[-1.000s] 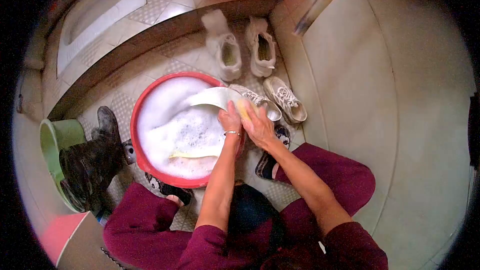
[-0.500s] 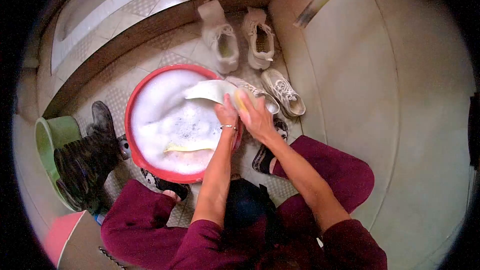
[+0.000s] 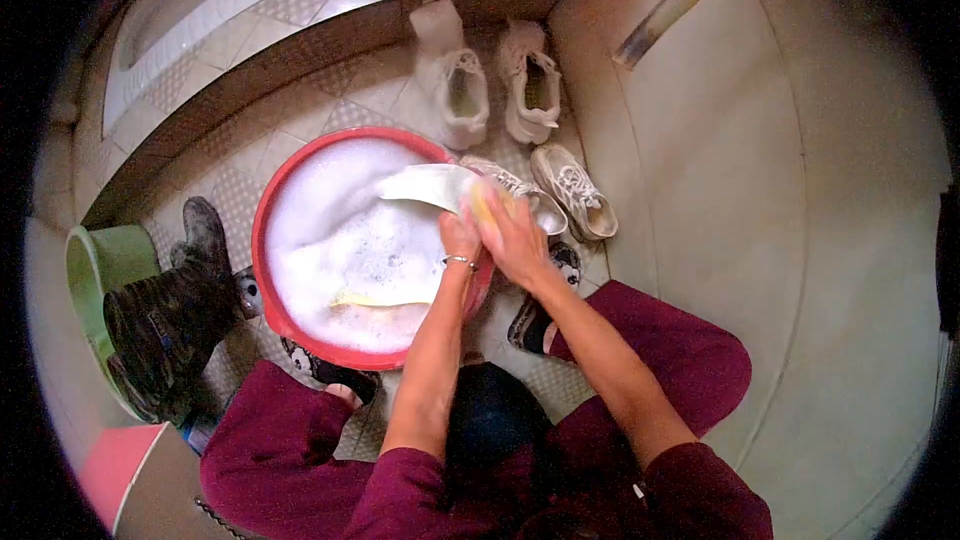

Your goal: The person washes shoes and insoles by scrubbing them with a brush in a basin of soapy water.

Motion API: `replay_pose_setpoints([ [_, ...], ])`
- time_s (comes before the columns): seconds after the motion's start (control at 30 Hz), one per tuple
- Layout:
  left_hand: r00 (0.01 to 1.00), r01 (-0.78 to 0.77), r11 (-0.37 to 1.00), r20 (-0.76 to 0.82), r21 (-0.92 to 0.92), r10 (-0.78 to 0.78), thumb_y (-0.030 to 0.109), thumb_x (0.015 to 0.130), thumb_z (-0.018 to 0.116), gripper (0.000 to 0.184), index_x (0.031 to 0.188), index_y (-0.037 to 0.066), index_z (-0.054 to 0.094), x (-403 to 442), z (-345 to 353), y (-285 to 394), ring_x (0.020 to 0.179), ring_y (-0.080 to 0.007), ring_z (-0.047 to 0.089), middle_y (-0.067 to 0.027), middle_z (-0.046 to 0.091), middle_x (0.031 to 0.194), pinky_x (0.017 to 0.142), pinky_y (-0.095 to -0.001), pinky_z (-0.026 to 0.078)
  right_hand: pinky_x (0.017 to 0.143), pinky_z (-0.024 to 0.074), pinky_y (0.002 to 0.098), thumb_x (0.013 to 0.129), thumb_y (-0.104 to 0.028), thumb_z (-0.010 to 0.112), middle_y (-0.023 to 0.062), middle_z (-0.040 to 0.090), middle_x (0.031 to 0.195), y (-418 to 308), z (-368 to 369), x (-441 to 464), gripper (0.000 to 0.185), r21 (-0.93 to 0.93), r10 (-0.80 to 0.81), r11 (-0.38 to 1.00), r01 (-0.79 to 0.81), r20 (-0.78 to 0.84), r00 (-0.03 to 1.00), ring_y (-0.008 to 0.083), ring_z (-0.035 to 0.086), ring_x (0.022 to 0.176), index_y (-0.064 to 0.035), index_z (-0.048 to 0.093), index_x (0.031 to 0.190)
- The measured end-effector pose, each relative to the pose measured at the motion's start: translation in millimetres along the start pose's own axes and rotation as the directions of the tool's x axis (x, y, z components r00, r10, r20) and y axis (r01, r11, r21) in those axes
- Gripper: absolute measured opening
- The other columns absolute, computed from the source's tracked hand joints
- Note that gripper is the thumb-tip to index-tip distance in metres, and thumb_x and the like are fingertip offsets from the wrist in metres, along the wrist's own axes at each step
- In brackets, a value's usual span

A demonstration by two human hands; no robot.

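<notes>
A pale shoe insole (image 3: 425, 183) is held over the right rim of a red basin (image 3: 262, 285) full of white suds. My left hand (image 3: 460, 237) is closed on the insole's near end, a bracelet on its wrist. Pressed against that same end, my right hand (image 3: 517, 242) is closed around a small yellow scrubber (image 3: 488, 204), blurred, so I cannot tell whether it is a brush or a sponge. The yellowish edge of another insole (image 3: 385, 301) shows among the suds.
Several pale shoes, including a white sneaker (image 3: 462, 100) and a laced shoe (image 3: 577, 190), stand right of the basin. At left, dark boots (image 3: 165, 325) lean by a green tub (image 3: 88, 280). A raised step (image 3: 330, 28) bounds the back, a wall (image 3: 730, 200) the right.
The view has shifted slightly, so surroundings sit a little differently. The right hand and yellow scrubber have moved a little on the insole; both hands keep their grip.
</notes>
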State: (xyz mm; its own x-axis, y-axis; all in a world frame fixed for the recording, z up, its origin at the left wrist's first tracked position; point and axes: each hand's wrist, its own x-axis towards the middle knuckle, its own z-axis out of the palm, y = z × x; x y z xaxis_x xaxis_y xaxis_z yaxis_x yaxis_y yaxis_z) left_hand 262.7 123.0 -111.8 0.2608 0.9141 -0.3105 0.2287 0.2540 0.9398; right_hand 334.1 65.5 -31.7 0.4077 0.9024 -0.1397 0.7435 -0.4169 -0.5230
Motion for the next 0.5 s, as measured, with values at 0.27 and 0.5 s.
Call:
replay_pose_setpoints([
  [0.27,0.996,-0.063,0.984,-0.057,0.164,0.073,0.035,0.085,0.043,0.046,0.081,-0.008,0.060,15.4,3.0,-24.6,0.076,-0.0407,0.058,-0.0268,0.059,0.078,0.068,-0.0442,0.043,0.072,0.0436,0.0490,0.080,-0.029,0.052,0.0236,0.043,0.096,3.9,-3.7,52.2,0.056,0.053,0.065,0.997,-0.063,-0.053,0.996,0.0426,0.052,0.079,-0.0227,0.031,0.132],
  [0.5,0.979,-0.098,0.865,0.203,0.492,-0.005,0.032,0.084,0.044,0.043,0.087,-0.008,0.060,11.3,-10.9,-19.0,0.078,-0.0400,0.058,-0.0264,0.060,0.079,0.069,-0.0435,0.044,0.072,0.0442,0.0459,0.082,-0.031,0.049,0.0245,0.043,0.104,-9.1,-1.4,42.3,0.055,-0.115,0.110,0.988,-0.101,0.079,0.991,0.0424,0.053,0.082,-0.0207,0.030,0.132],
])
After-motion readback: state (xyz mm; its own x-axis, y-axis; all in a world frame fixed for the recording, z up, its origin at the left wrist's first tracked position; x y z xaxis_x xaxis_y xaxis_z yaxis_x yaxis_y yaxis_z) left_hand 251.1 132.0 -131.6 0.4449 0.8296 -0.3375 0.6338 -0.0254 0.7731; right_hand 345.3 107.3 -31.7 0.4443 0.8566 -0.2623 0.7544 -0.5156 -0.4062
